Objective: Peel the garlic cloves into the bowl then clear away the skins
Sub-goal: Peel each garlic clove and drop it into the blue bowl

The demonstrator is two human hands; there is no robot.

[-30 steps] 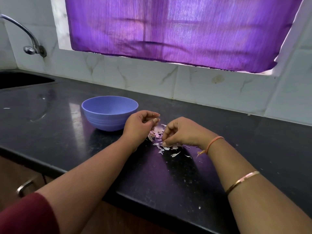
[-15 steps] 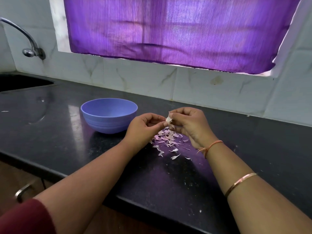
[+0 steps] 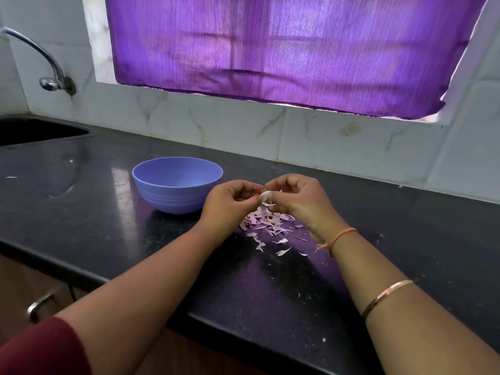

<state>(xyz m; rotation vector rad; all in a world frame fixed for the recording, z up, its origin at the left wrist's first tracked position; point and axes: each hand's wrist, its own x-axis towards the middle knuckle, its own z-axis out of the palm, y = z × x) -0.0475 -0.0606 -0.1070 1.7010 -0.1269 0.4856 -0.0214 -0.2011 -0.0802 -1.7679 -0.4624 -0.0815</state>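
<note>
A small pale garlic clove (image 3: 265, 195) is pinched between the fingertips of both hands, a little above the counter. My left hand (image 3: 227, 207) holds it from the left and my right hand (image 3: 299, 201) from the right, fingers curled. Directly below lies a heap of pinkish garlic skins (image 3: 266, 223), with a few stray flakes nearer me. The blue bowl (image 3: 177, 184) stands just left of my left hand; its inside is mostly hidden from this angle.
The black stone counter (image 3: 108, 226) runs to a front edge close to me. A sink (image 3: 32, 129) and a metal tap (image 3: 51, 77) sit at the far left. A tiled wall and purple curtain (image 3: 284, 50) close off the back.
Both hands rose from the skin pile, where the right hand was picking among the skins, and came together holding a clove above it.
</note>
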